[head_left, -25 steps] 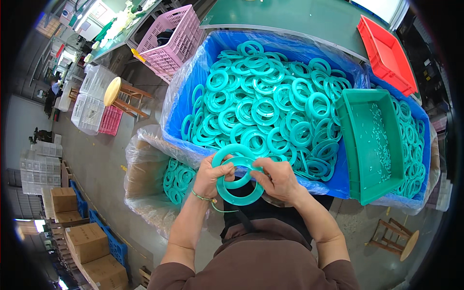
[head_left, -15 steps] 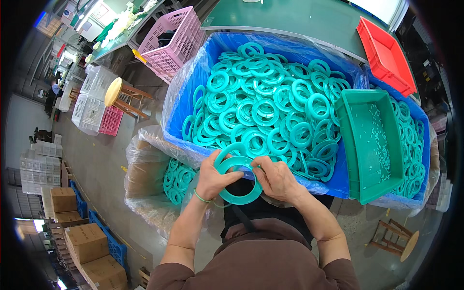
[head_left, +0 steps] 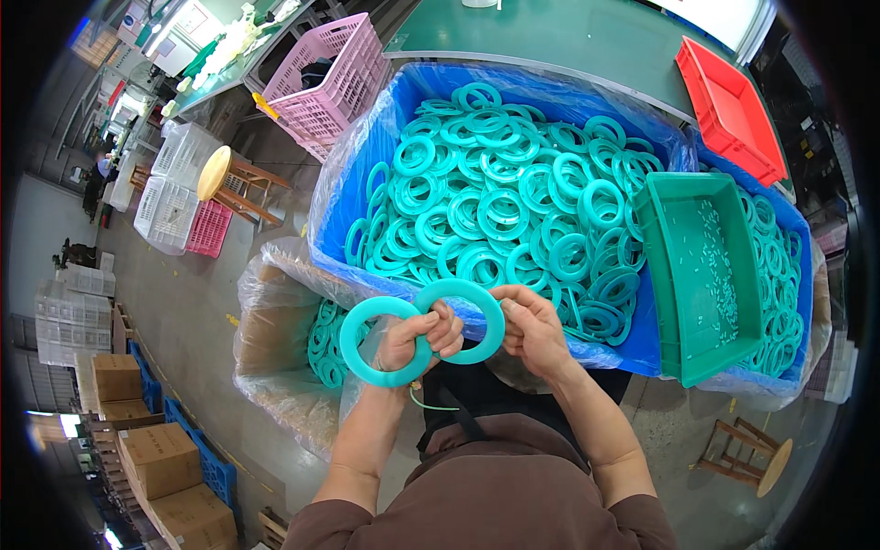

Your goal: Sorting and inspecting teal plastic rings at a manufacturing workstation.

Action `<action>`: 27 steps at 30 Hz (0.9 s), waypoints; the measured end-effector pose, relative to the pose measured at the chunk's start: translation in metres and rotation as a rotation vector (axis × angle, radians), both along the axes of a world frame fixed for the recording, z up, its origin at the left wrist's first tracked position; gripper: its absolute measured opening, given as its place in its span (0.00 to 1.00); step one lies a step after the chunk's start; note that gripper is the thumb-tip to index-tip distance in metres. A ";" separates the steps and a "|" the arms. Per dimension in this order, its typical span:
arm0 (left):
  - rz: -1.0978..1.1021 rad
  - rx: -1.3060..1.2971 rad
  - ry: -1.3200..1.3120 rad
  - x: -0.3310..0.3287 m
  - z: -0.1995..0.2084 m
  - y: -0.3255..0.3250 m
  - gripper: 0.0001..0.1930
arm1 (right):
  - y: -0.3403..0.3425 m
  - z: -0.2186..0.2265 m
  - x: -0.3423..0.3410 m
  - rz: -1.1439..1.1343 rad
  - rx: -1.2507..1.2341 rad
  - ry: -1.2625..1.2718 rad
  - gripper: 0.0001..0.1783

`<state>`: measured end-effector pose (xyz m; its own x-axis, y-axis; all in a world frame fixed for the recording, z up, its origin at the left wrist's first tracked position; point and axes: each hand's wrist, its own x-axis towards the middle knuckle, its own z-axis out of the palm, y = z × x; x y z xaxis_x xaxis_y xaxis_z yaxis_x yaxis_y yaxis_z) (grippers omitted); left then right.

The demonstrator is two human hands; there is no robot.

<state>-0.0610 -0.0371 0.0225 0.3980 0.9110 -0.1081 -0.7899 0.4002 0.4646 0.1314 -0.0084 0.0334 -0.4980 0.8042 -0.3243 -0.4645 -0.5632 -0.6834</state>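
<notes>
My left hand [head_left: 414, 340] grips two flat teal plastic rings side by side. The left ring [head_left: 351, 341] overlaps the edge of the right ring [head_left: 495, 323], and both show smooth faces. At the right ring's outer edge, my right hand [head_left: 536, 337] closes thumb and fingers on the rim. A thin green band circles my left wrist. Just beyond my hands stands a large blue bin [head_left: 335, 234], lined with clear plastic and heaped with loose teal rings [head_left: 503, 214].
A green tray [head_left: 674, 275] with small pale pieces rests across the bins at right, near a red tray [head_left: 733, 110]. A plastic-lined carton [head_left: 275, 321] holds more rings. Beyond are a green table [head_left: 550, 37], a pink crate [head_left: 344, 92] and a stool [head_left: 214, 174].
The two rings, nearly stacked before, are now spread apart side by side. The left ring has swung left over my left wrist, and my right hand has shifted slightly right.
</notes>
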 end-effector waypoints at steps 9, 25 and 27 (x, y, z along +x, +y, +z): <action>0.292 0.043 0.411 -0.001 0.000 -0.001 0.15 | -0.007 0.014 0.004 0.183 0.243 -0.122 0.08; 0.272 -0.125 0.463 0.017 0.015 -0.006 0.18 | -0.018 -0.009 -0.009 -0.243 1.477 -0.918 0.16; 0.281 -0.135 0.456 0.008 0.016 -0.006 0.16 | -0.018 -0.002 -0.003 -0.275 1.236 -0.732 0.20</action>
